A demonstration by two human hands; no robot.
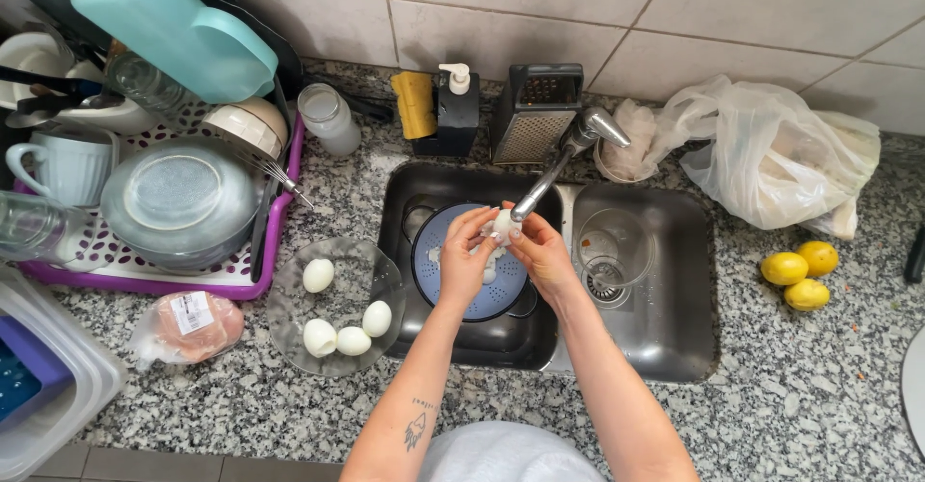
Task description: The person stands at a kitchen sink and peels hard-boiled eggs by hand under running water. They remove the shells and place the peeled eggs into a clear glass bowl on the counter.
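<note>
Under the tap [568,159], above the sink's left basin, a white egg [502,225] is held between both hands. The left hand [465,258] closes its fingers on the egg from the left; the right hand [541,255] grips it from the right, fingertips touching the shell. Directly beneath sits a blue colander [438,284] holding pale shell fragments. The steel sink [674,347] has a second basin on the right, where a clear glass bowl [615,246] rests over the drain. Left of the sink, on the speckled table [790,395], a glass plate [289,337] carries four peeled eggs [352,340]. Farther left lie a wrapped meat packet [190,326] and a purple drying rack [145,280] stacked with dishes. Three lemons [800,275] lie on the table right of the sink, near a white plastic bag [771,154].
</note>
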